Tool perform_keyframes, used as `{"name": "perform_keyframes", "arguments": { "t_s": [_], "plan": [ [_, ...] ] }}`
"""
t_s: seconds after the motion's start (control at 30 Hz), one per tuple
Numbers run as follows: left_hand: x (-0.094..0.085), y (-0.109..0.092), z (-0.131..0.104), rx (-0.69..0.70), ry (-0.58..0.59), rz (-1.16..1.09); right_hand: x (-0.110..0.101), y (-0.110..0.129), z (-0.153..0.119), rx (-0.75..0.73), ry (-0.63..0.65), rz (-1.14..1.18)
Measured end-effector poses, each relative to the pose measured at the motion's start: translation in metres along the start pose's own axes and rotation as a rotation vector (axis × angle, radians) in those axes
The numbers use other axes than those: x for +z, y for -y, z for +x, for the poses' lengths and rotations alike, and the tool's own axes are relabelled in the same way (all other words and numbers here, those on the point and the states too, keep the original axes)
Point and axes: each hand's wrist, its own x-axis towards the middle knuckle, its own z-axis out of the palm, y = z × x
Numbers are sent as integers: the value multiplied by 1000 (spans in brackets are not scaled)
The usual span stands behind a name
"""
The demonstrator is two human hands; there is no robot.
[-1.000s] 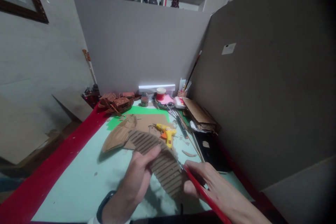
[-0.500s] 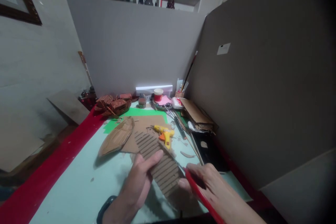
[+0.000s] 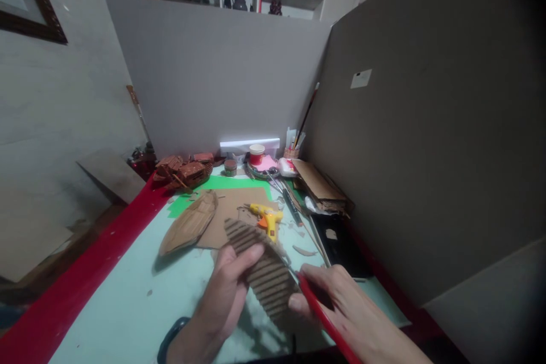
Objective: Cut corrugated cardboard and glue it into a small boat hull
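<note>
- A strip of brown cardboard (image 3: pixel 269 285), its face lined with dark parallel ridges, with a curved, ragged far edge.
- The left hand (image 3: pixel 226 287) grips the strip, thumb pressed on top, fingers mostly hidden beneath; the strip is raised and slanted, its near end towards the right hand (image 3: pixel 341 301).
- The right hand is closed around a red-handled tool (image 3: pixel 336 335), its thin metal end at the strip's right edge.
- Just beyond the strip lies a yellow glue gun (image 3: pixel 271 219); a boat-shaped cardboard piece (image 3: pixel 190 224) sits to its left.
- Pale counter (image 3: pixel 123 301) stretches left to a red border; a grey panel (image 3: pixel 426 125) rises along the right.
</note>
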Motion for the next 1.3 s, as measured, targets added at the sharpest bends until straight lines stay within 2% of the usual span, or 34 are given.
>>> {"name": "perform_keyframes", "arguments": {
  "t_s": [0.17, 0.33, 0.43, 0.63, 0.77, 0.87, 1.03, 1.3],
  "plan": [
    [-1, 1, -1, -29, -2, 10, 0, -3, 1, -24, 7, -27],
    [1, -1, -6, -43, 103, 61, -8, 5, -1, -62, 37, 112],
    [2, -3, -8, -44, 142, 84, -8, 4, -1, -53, 17, 52],
    [-4, -3, -6, -114, 120, 69, -2, -7, -2, -6, -14, -7],
    [-9, -7, -3, 4, 80, 119, -3, -7, -3, 2, -12, -27],
    [-8, -9, -4, 70, 93, 202, -4, -3, -2, 9, 4, -7],
    [-5, -12, -4, 118, 130, 302, -7, 1, -2, -35, 28, 34],
    [-11, -18, -1, 100, 157, 362, -8, 2, -1, 5, 3, -50]
  ]
}}
